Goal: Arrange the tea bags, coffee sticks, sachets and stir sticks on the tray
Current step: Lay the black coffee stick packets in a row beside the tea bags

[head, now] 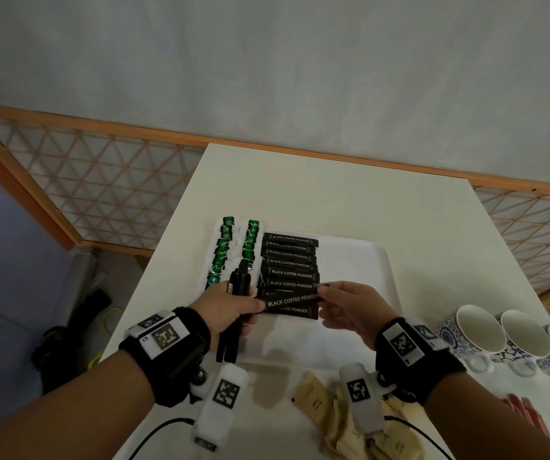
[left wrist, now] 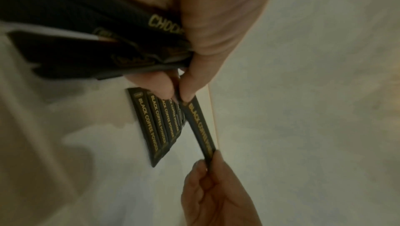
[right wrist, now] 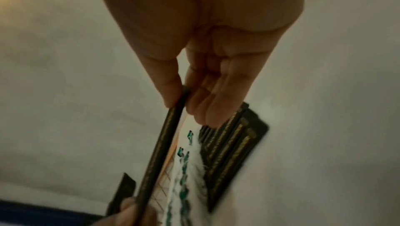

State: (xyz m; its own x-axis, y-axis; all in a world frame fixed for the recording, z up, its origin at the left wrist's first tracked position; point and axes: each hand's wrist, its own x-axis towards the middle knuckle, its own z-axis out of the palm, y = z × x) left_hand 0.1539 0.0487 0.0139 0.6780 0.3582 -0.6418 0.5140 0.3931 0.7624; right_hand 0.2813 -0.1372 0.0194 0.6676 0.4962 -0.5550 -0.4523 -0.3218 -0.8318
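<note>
A smooth white rectangular tray [head: 379, 260] with rounded corners lies on the white table [head: 333, 194]. On the tray, left of a flat overlapping column of glossy black coffee sticks [head: 289, 262], sit green-tagged tea bags [head: 223, 247]. The left hand [head: 230, 307] clutches a bundle of black sticks [head: 233, 330] and pinches one end of a lettered coffee stick [head: 291, 300]; the right hand [head: 349, 310] pinches the other end, just above the column.

Coffee sticks [head: 290, 272]: "BLACK COFFEE POWDER"; held bundle [left wrist: 121, 41]: "CHOCO…".
</note>
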